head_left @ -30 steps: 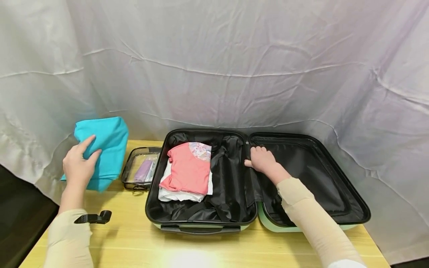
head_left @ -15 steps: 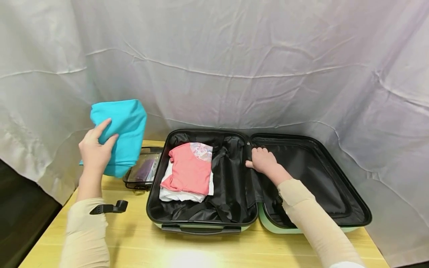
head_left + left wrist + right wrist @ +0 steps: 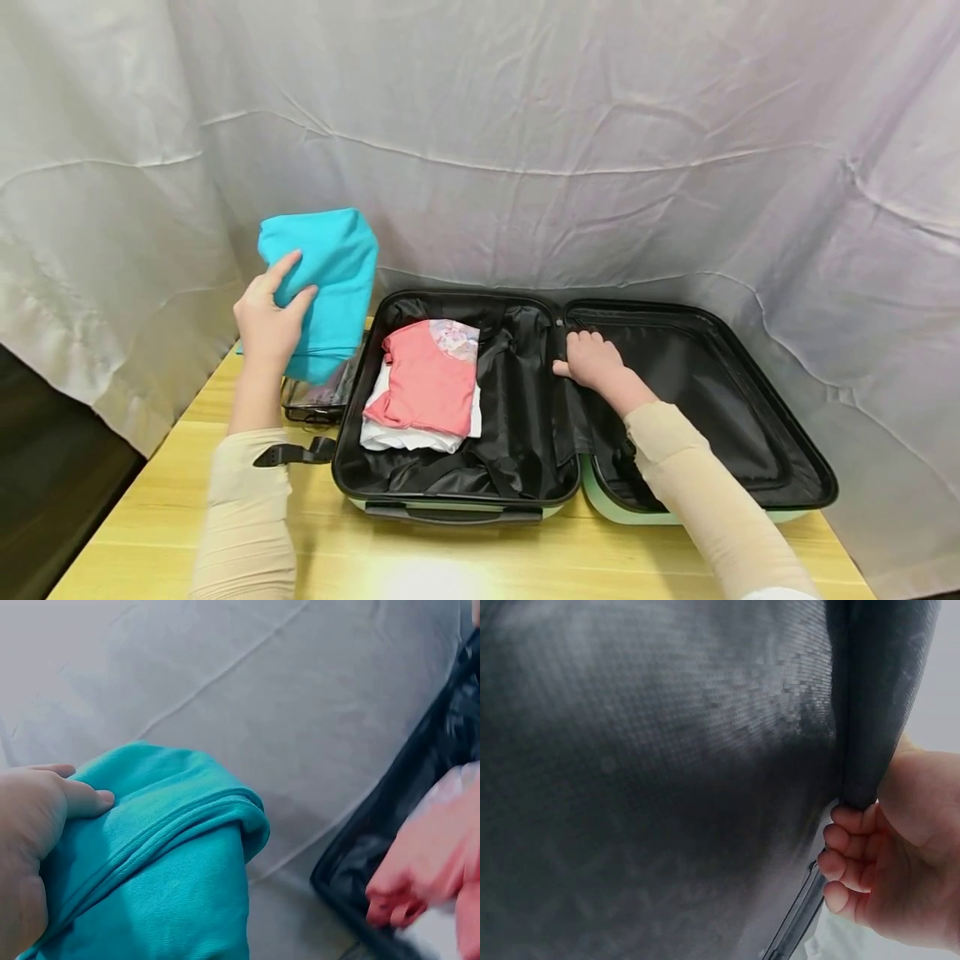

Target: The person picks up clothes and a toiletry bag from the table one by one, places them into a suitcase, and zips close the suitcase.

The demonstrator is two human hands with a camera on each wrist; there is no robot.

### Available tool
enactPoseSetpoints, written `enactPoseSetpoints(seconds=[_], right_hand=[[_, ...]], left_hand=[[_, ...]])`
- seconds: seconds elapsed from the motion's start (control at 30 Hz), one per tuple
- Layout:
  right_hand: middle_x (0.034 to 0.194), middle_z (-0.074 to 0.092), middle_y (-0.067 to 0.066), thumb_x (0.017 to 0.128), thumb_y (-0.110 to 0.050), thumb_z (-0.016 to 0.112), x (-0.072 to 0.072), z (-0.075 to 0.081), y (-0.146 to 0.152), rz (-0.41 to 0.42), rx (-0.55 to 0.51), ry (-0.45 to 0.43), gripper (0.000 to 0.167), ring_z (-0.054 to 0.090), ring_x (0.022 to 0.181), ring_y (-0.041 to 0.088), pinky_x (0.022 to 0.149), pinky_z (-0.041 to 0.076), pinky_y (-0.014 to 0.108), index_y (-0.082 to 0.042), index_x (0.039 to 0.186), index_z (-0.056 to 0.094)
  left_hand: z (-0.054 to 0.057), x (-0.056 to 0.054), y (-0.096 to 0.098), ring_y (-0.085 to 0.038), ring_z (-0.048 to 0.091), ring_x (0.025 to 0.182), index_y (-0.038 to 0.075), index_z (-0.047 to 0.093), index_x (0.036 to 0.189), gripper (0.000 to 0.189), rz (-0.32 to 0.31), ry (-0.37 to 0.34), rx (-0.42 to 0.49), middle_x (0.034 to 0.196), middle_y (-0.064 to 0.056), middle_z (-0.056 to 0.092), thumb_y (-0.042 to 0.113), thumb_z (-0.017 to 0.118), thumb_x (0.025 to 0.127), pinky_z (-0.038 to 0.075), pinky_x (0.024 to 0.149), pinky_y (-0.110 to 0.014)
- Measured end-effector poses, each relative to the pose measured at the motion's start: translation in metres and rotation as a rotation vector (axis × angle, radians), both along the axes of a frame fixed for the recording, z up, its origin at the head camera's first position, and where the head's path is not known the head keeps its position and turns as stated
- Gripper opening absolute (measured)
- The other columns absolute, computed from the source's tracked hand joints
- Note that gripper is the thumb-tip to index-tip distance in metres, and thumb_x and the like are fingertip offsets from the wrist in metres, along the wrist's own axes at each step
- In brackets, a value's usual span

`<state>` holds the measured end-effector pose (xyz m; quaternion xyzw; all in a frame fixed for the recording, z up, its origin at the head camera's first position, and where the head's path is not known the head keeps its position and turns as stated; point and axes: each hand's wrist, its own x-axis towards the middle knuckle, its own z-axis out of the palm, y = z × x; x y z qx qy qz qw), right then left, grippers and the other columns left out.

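Observation:
A folded turquoise garment (image 3: 330, 287) is held up by my left hand (image 3: 270, 321), thumb on the near face; the other fingertips are partly hidden. In the left wrist view, the garment's folded layers (image 3: 172, 847) show beside the thumb. An open suitcase (image 3: 453, 510) lies to its right. In its left half, a coral shirt (image 3: 427, 383) rests on white clothing (image 3: 408, 437). Over the hinge, my right hand (image 3: 596, 362) grips the edge of a black fabric flap (image 3: 573, 417). Its fingers (image 3: 840, 866) curl around that edge in the right wrist view.
Left of the suitcase, partly behind the turquoise garment, sits a clear pouch with black trim (image 3: 315, 408). A grey curtain (image 3: 525, 150) hangs behind the wooden table (image 3: 150, 525). The suitcase's right half (image 3: 697, 400) lies spread at the right.
My left hand has carried the turquoise garment right and upward, from the table's left side to near the suitcase, covering part of the pouch. The right hand stays on the flap.

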<state>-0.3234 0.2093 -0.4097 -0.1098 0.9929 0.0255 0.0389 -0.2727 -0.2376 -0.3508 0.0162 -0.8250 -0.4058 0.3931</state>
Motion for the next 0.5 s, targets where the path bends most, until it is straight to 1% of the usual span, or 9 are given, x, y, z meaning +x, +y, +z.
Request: enactPoseSetpoints(seconds=[0.1, 0.23, 0.37, 0.5], right_hand=[[0.115, 0.056, 0.026, 0.096, -0.043, 0.056, 0.001, 0.001, 0.0, -0.001, -0.003, -0.004, 0.056, 0.053, 0.103, 0.041, 0.087, 0.048, 0.055, 0.007, 0.122, 0.052], [0.115, 0.056, 0.027, 0.096, -0.043, 0.056, 0.002, 0.003, 0.0, 0.006, -0.005, 0.001, 0.056, 0.053, 0.104, 0.042, 0.087, 0.048, 0.056, 0.007, 0.121, 0.052], [0.113, 0.056, 0.027, 0.096, -0.043, 0.057, 0.001, 0.002, 0.0, 0.012, -0.01, 0.01, 0.055, 0.053, 0.102, 0.042, 0.086, 0.048, 0.056, 0.007, 0.119, 0.053], [0.112, 0.057, 0.026, 0.096, -0.043, 0.057, 0.0, 0.002, 0.001, 0.013, -0.008, 0.017, 0.055, 0.054, 0.1, 0.042, 0.085, 0.048, 0.055, 0.007, 0.118, 0.054]], left_hand=[[0.005, -0.002, 0.011, -0.038, 0.057, 0.12, 0.025, 0.062, 0.133, 0.046, -0.007, -0.012, 0.034, 0.123, -0.022, 0.065, 0.021, 0.072, 0.088, 0.04, 0.105, -0.053], [0.01, -0.002, 0.026, -0.036, 0.056, 0.123, 0.028, 0.061, 0.134, 0.046, -0.014, -0.04, 0.083, 0.126, -0.02, 0.064, 0.023, 0.072, 0.089, 0.04, 0.106, -0.052], [0.011, -0.004, 0.04, -0.035, 0.056, 0.124, 0.029, 0.062, 0.133, 0.047, -0.022, -0.033, 0.105, 0.128, -0.019, 0.064, 0.022, 0.073, 0.088, 0.041, 0.106, -0.051], [0.011, -0.007, 0.052, -0.032, 0.055, 0.127, 0.03, 0.061, 0.133, 0.047, -0.029, -0.042, 0.13, 0.133, -0.014, 0.062, 0.023, 0.073, 0.088, 0.042, 0.107, -0.05]])
